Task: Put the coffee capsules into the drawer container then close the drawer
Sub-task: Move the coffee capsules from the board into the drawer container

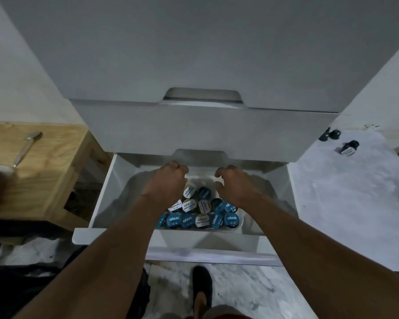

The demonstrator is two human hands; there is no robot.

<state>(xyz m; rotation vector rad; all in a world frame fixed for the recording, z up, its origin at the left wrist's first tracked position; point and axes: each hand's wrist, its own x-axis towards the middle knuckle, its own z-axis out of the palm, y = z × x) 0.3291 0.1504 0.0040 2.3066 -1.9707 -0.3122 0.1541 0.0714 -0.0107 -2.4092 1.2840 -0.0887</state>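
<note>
While a dark shoe [202,287] stands on the marbled floor [251,295] at the bottom of the view, two bare forearms reach forward over the front of the open bottom drawer [106,187]. Inside the drawer sits a pale container [240,221] heaped with coffee capsules [199,210], their blue and white lids turned up at mixed angles. The left hand [168,180] hovers over the far left part of the heap, seen from the back with its fingers curled under; whether anything is held in it cannot be told. The right hand [235,183] hovers over the far right part, its fingers loosely curled like a claw and a gap showing between thumb and fingertips, with nothing visible in it. Beyond the hands, two upper drawers [194,127] of the white cabinet are pushed in. To the left stands a wooden desk [55,162] with a slim metal utensil [27,147] lying on it. To the right, a few dark loose capsules [349,147] lie on a pale marbled surface, well apart from the drawer.
</note>
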